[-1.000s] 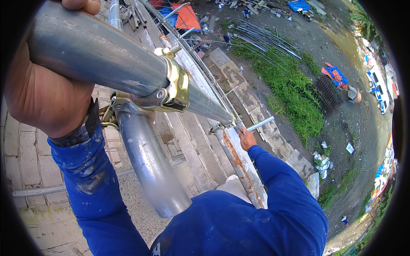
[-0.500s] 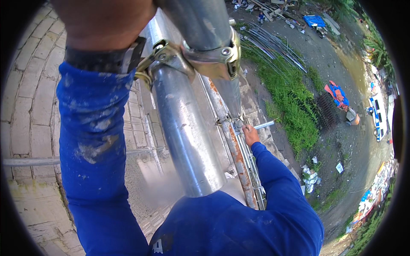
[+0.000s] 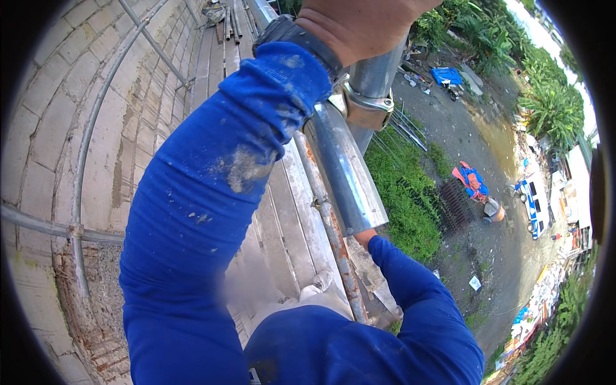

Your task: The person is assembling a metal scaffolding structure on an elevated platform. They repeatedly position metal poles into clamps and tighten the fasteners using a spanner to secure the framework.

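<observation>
My left hand point(image 3: 366, 25) is raised at the top edge, against the upright metal scaffold pole point(image 3: 380, 72); its fingers are out of sight. Just below it, a metal coupler point(image 3: 369, 110) clamps round that pole, beside a shiny scaffold tube point(image 3: 346, 170) whose cut end points toward me. Past the tube's end, only the back of my right hand point(image 3: 364, 238) shows, its fingers hidden behind the tube. A rusty, paint-worn pipe point(image 3: 335, 239) runs alongside, left of that hand.
A block wall point(image 3: 51, 122) with thin pipes point(image 3: 96, 122) stands on the left. Scaffold planks point(image 3: 282, 212) lie below me, with loose tubes at their far end. Far down on the right are grass point(image 3: 404, 192), a mixer point(image 3: 493, 210) and a white-and-blue vehicle point(image 3: 534, 202).
The view has turned, showing more wall and planks. My left forearm now slants rightward across the coupler. My right hand, earlier seen at a lower joint on the pole, is now mostly covered by the tube.
</observation>
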`<state>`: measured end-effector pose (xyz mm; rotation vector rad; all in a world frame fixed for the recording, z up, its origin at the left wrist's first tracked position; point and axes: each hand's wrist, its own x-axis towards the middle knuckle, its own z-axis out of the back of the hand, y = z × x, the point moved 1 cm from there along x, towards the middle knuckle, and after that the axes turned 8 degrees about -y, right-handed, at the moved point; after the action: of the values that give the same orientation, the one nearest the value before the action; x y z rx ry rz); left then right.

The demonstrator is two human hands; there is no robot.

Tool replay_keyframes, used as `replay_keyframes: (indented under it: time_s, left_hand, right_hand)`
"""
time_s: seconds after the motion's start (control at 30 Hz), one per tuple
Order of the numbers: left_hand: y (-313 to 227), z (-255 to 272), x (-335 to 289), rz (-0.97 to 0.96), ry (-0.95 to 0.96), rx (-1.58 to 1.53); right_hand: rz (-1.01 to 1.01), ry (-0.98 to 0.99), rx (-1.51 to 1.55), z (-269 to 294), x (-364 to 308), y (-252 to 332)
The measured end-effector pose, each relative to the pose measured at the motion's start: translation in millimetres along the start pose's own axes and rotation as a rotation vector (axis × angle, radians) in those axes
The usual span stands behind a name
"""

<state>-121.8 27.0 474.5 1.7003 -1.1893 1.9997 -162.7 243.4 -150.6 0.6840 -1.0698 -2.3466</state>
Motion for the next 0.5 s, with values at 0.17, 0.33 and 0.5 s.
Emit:
replay_keyframes:
  time_s: [0.17,0.33,0.5]
  left_hand:
    - [3.0,-9.7,-5.2,0.136,0.004,-0.114]
    - [0.3,-15.5,-20.1,0.212,-0.048,-0.089]
    - [40.4,25.0,1.8,0.205,0.226,-0.095]
  right_hand:
    - [-0.388,0.132,0.216,3.1,-6.1,16.5]
    - [-0.183,-0.068,-0.042,-1.9,-18.4,14.2]
    - [-0.095,-0.027,0.016,2.3,-8.6,7.7]
